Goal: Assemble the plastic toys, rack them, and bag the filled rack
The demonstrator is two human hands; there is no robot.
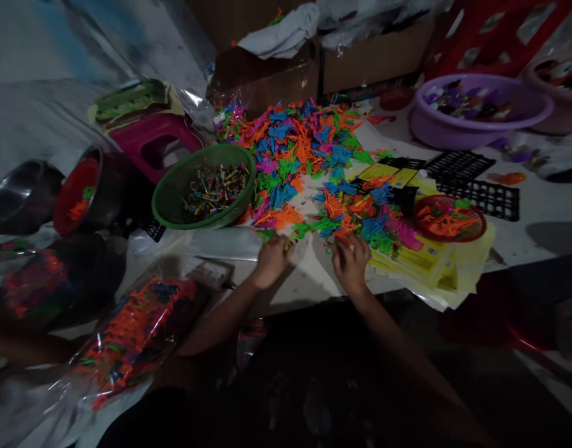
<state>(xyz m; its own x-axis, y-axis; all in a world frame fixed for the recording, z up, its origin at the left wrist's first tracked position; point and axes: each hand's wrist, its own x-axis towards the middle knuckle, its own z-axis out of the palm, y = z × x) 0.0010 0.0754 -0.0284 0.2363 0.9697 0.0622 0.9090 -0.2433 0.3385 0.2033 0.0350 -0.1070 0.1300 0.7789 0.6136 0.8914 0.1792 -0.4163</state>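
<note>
Dim light and blur make the single shapes of the small coloured plastic pieces [297, 146] hard to make out where they lie heaped on the desk [312, 267] ahead of the hands, and the frame cuts off a pinkish tub [538, 115] at far right. The left hand [272, 260] is curled nearly closed, the right hand [353, 261] half curled, both beside the nearest pieces; whether either grips one, I cannot tell.

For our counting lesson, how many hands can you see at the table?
2: the left hand and the right hand, both at the near edge of the plastic pieces. Others may be hidden; an arm at far left shows no clear hand.
</note>
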